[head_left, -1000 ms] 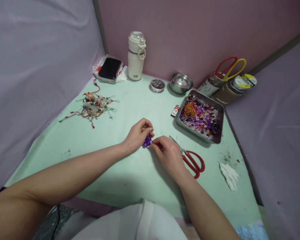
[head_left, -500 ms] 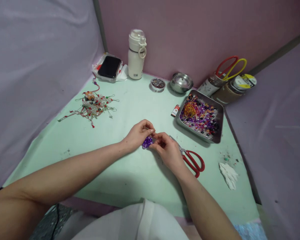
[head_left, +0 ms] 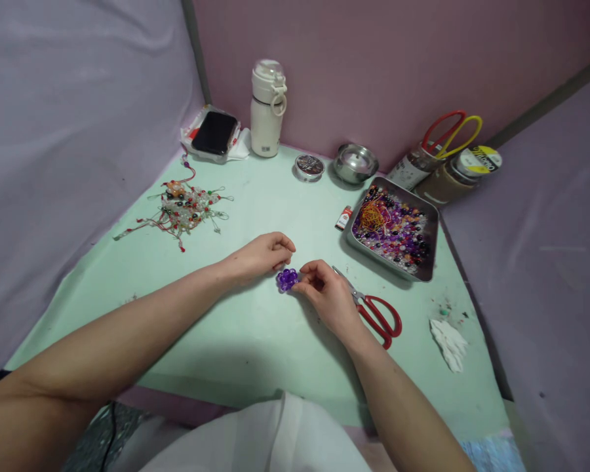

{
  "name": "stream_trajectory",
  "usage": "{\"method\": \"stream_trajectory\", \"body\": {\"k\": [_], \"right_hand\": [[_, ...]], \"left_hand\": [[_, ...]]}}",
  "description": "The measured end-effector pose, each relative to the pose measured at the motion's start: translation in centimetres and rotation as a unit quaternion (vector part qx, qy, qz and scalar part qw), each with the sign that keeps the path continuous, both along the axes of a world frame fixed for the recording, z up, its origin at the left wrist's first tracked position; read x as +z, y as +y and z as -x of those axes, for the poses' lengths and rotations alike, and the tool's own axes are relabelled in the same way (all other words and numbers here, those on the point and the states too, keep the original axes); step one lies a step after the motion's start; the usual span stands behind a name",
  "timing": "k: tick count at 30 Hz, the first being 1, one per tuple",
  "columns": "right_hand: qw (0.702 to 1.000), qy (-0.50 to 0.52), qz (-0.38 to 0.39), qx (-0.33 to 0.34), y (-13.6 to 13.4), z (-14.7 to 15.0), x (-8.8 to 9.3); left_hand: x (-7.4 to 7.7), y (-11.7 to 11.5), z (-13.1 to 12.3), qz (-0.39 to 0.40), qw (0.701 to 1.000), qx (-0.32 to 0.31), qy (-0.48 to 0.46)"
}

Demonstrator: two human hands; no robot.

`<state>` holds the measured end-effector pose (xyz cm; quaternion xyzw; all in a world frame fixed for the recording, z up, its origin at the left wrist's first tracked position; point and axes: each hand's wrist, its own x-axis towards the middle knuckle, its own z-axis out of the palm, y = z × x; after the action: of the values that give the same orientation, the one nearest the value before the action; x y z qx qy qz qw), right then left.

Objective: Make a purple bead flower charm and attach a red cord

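Observation:
A small cluster of purple beads lies on the mint-green table between my hands. My right hand is closed, its fingertips pinching the right side of the cluster. A little up and to the left of the beads, my left hand rests on the table and does not touch them. Its fingers are curled with thumb and forefinger pressed together, and whatever they hold is too small to see.
Red-handled scissors lie right of my right hand. A metal tray of mixed beads stands further right, with a small red box, steel bowl, round tin, white bottle, phone, beaded strings, jars and crumpled tissue around.
My left hand has let go of the purple bead cluster and drawn back to the left. My right hand still pinches the cluster, which now rests lower on the table.

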<state>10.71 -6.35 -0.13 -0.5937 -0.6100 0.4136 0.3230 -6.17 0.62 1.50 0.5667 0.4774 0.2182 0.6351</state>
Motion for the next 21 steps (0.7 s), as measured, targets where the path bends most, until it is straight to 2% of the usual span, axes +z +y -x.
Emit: {"method": "stream_trajectory", "body": {"k": [3, 6, 9, 16, 21], "right_hand": [[1.0, 0.0, -0.002, 0.006, 0.0, 0.0, 0.1], [1.0, -0.003, -0.003, 0.008, 0.0, 0.1, 0.1], [1.0, -0.007, -0.005, 0.01, 0.0, 0.0, 0.2], [1.0, -0.012, -0.006, 0.012, -0.1, 0.1, 0.2], [1.0, -0.018, -0.014, 0.018, -0.2, 0.0, 0.2]], "left_hand": [[0.3, 0.1, 0.2, -0.011, 0.998, -0.041, 0.046], [0.4, 0.5, 0.6, -0.06, 0.986, -0.108, 0.113], [0.2, 0.8, 0.9, -0.111, 0.973, -0.143, 0.147], [0.0, 1.0, 1.0, -0.137, 0.963, -0.167, 0.161], [-0.6, 1.0, 1.1, -0.151, 0.968, -0.151, 0.127]]}}
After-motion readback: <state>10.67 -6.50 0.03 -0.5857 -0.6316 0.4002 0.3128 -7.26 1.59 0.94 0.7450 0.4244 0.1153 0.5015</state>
